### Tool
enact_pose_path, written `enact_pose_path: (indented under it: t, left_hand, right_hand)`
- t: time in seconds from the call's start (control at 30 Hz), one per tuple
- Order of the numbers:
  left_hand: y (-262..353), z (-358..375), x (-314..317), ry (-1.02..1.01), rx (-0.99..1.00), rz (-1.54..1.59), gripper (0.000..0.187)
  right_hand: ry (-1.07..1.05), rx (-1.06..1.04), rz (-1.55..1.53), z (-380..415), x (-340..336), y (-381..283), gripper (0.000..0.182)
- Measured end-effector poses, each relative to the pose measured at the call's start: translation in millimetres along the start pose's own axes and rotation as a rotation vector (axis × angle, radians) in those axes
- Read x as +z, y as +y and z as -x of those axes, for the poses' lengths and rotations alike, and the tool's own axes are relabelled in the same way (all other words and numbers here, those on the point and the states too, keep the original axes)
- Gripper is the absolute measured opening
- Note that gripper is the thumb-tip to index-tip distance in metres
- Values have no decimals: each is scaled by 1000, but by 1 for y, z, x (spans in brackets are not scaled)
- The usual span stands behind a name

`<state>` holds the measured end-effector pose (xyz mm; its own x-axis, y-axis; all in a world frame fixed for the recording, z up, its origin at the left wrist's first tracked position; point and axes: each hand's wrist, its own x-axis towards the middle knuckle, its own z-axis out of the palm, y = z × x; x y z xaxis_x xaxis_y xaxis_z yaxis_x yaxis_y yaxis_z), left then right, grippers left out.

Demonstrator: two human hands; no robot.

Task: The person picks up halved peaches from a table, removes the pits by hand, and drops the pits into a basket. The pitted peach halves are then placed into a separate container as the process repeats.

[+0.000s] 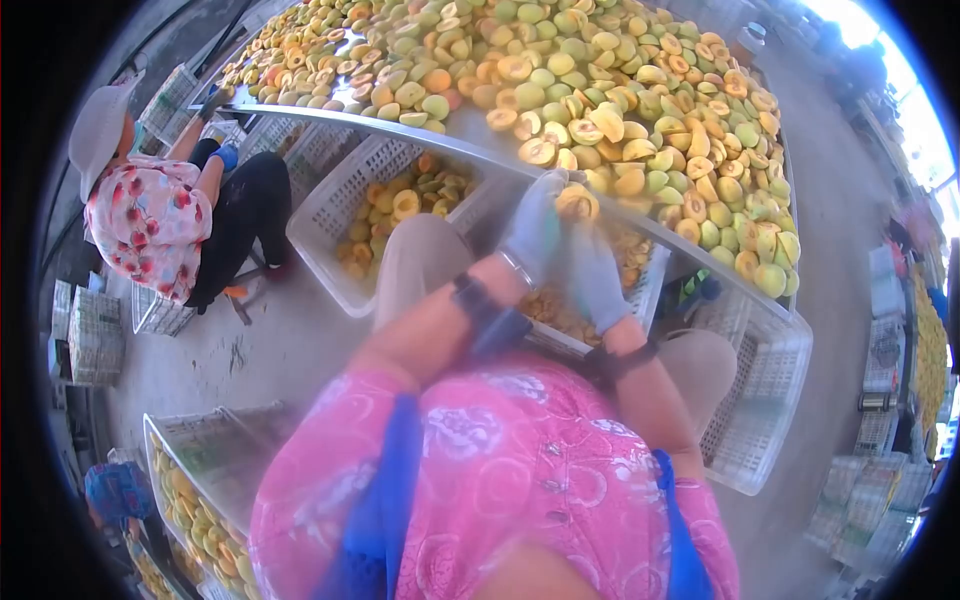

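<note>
Both my hands wear pale gloves and meet at the metal table edge, above a crate between my knees. My left hand [535, 228] is closed at the side of a peach half [577, 204], whose orange cut face shows. Just below the fruit is my right hand [598, 280], blurred, with its fingers curled in toward the peach half; what they hold I cannot make out. Many green-yellow peach halves [560, 85] cover the table [400, 130] in front of me. Under my hands, the crate [650, 290] contains small brownish-orange pieces.
At my left knee stands a white crate [325, 215] with peach halves; another crate [755, 400] is at my right. Behind on the left is a fruit-filled crate [205, 480]. A person [150, 215] in a hat sits left at the table. Stacked crates [865, 500] stand far right.
</note>
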<state>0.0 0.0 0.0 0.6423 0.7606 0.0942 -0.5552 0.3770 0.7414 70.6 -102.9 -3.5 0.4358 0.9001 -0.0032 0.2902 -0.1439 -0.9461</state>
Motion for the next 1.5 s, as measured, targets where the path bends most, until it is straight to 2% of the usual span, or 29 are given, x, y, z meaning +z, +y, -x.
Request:
enact_pose_path:
  t: [0.07,0.1,0.17,0.3,0.37,0.47,0.6,0.67,0.7,0.77,0.8,0.87,0.9,0.97,1.0,1.07,1.1,1.17,1.27,1.4,1.5]
  left_hand:
    - [6,6,5,-10,-24,-3,31]
    - [-1,-6,3,-12,-14,13,31]
    - [0,-8,0,-37,-52,77,27]
    - [2,-2,1,-2,-79,70,24]
    - [12,5,14,154,-2,-127,21]
    - [4,8,19,249,22,-136,20]
    - [9,9,18,257,6,-153,20]
    - [7,7,10,112,86,-353,20]
    - [7,6,9,109,88,-356,20]
    - [6,4,9,32,-52,-147,20]
    - [6,2,10,29,-53,-147,20]
    - [7,-1,13,20,-223,241,21]
    - [6,-1,13,17,-220,239,21]
    - [4,0,14,-26,-160,175,24]
    - [6,2,18,-29,-161,173,24]
    - [8,6,26,20,8,-120,28]
    - [9,9,30,20,6,-122,28]
    - [10,12,38,156,-49,-54,25]
    - [1,9,35,207,-15,-113,24]
    - [-6,5,24,205,-42,-67,21]
    - [0,7,26,95,-64,-169,24]
  right_hand:
    - [187,-597,584,1,5,20,43]
    - [181,-605,601,-10,0,22,43]
    - [88,-341,57,-8,5,15,44]
    - [101,-373,276,-6,5,4,45]
    - [27,-65,4,-3,3,-13,50]
    - [21,63,-172,1,7,-8,56]
    - [-3,-4,-163,4,5,-10,59]
    - [-32,57,-121,5,2,-15,57]
    - [-29,54,-124,5,2,-16,57]
    - [22,48,-97,7,1,-17,50]
    - [25,47,-97,7,0,-12,50]
    - [97,-234,98,7,-1,-2,44]
    - [99,-239,98,7,-2,-4,44]
    - [101,-179,-120,7,-4,-8,42]
    - [105,-181,-121,7,-4,-7,42]
    - [89,-143,2,7,-4,-1,45]
    - [90,-141,0,10,-5,-8,45]
    - [65,35,-104,17,-10,-31,50]
    - [16,113,-136,16,-11,-27,55]
    - [12,90,-107,14,-8,-10,58]
    - [127,8,-142,16,-2,-5,58]
